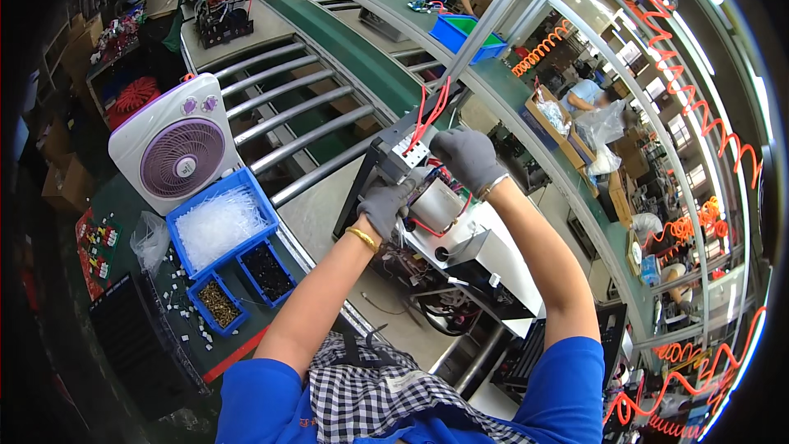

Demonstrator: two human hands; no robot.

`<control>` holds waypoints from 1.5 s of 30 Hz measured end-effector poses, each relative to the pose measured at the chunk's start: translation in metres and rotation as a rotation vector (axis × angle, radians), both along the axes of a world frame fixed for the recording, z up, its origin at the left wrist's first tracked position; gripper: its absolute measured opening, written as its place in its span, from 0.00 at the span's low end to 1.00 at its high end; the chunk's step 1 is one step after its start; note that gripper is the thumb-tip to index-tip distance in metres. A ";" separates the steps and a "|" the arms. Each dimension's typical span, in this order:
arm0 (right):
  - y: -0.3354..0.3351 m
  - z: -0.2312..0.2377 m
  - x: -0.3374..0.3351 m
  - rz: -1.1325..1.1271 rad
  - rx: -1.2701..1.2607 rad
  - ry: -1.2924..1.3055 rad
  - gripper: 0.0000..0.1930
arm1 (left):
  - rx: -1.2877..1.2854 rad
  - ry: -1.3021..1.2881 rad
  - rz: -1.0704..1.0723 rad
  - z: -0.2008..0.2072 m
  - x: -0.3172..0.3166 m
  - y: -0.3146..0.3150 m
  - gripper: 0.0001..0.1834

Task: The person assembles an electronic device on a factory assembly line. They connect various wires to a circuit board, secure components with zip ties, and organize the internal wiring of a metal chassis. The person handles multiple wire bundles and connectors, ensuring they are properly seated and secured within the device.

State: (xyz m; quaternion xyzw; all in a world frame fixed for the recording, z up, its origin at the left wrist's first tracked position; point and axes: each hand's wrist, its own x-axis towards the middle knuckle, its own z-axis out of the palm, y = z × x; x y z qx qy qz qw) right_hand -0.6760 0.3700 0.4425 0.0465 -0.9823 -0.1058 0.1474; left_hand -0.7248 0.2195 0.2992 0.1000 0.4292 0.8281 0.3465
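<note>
Both my hands wear grey gloves and work at an opened machine whose pale metal panel (509,259) slopes toward me. My left hand (385,209) is closed at the lower side of a silver metal block (404,158); its fingertips are partly hidden. Across from it, my right hand (470,160) is curled shut at the block's right side; anything in its fingers is hidden. Red wires (431,115) rise from the block's top. Between and below my hands sits a silver cylinder (438,204), with red wires around it. A black frame (362,189) stands left of the block.
Metal rollers (288,119) run along the left. A white-and-purple box fan (182,148) stands beside blue bins of clear plastic pieces (220,226), black parts (268,271) and brass screws (218,304). A metal post (491,16) rises ahead. Co-workers stand at farther benches.
</note>
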 end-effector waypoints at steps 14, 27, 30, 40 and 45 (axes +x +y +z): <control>-0.011 -0.013 -0.010 -0.053 0.197 -0.138 0.05 | -0.054 0.008 -0.005 0.006 -0.002 -0.006 0.04; -0.015 -0.022 0.001 0.011 0.004 -0.079 0.07 | -0.024 -0.012 -0.026 -0.002 -0.006 -0.003 0.10; -0.019 -0.020 0.007 0.003 -0.178 -0.108 0.06 | -0.025 0.010 0.012 0.000 -0.007 -0.005 0.10; -0.002 -0.019 -0.002 -0.078 -0.701 -0.222 0.09 | -0.026 -0.023 -0.074 0.003 -0.015 -0.003 0.06; -0.009 -0.002 -0.016 -0.123 -0.706 -0.299 0.11 | 0.010 -0.053 -0.077 -0.008 -0.019 -0.004 0.06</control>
